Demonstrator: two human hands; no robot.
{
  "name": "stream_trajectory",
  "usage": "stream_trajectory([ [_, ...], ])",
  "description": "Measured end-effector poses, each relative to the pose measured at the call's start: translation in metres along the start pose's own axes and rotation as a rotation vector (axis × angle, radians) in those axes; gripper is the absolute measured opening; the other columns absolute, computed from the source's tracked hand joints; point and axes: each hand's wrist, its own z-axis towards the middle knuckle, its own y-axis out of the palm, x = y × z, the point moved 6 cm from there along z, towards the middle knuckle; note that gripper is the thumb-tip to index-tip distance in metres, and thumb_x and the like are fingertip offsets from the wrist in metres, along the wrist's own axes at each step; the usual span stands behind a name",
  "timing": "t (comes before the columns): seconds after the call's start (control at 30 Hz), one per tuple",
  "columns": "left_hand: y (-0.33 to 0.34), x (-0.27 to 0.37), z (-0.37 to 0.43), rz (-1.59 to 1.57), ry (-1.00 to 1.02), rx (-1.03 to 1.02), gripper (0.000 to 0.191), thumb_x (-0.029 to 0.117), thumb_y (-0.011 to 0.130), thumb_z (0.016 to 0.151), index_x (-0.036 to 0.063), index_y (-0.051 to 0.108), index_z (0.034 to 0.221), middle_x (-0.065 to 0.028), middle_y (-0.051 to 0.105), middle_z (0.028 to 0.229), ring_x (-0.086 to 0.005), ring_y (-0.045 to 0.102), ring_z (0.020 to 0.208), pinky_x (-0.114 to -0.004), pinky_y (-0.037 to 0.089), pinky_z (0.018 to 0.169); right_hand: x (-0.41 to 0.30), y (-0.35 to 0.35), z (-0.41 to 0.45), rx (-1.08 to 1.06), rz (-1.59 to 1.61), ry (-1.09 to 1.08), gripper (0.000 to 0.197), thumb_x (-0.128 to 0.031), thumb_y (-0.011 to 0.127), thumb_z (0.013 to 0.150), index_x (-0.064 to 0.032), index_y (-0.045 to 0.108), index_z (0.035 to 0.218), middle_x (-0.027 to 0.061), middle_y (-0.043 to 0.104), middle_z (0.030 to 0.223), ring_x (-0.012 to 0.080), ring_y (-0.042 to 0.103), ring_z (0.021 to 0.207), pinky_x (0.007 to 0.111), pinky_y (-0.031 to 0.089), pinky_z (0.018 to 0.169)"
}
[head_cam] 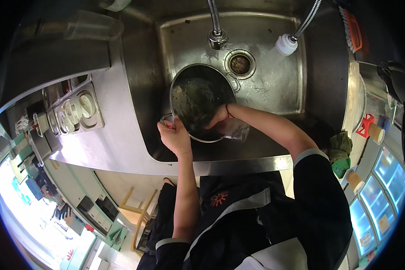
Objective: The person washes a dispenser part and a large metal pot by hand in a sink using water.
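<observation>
A round metal pot (206,98) with two loop handles sits tilted in the stainless steel sink (266,101), left of the drain (240,64). Its inside looks wet, with pale residue on the left part. My left hand (174,135) is closed around the near left handle. Over the pot's right rim reaches my right hand (219,117), its fingers down inside the pot and partly hidden. Clear, crumpled plastic-like material (239,131) shows below that hand at the rim; whether the hand holds it is unclear.
A metal faucet spout (217,38) hangs behind the pot. Water sprays from a white shower head (286,45) at the right. An orange brush (352,30) is at the sink's right edge, a dark green cloth (339,146) below it. Metal trays with white utensils (77,113) stand at left.
</observation>
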Motion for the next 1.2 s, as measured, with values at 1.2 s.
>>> stream_trajectory([
  [1.2, 0.024, 0.044, -0.003, 0.064, 0.131, -0.076, 0.022, 0.01, 0.059, 0.074, 0.0033, 0.04, 0.067, -0.0093, 0.049, 0.051, -0.0262, 0.052, 0.047, -0.033, 0.041, 0.048, 0.022, -0.051, -0.135, 0.437, -0.519, 0.44, 0.061, -0.056, 0.07, 0.055, 0.0022, 0.062, 0.07, 0.0113, 0.057, 0.061, 0.0198, 0.057, 0.055, 0.031, 0.043, 0.05],
])
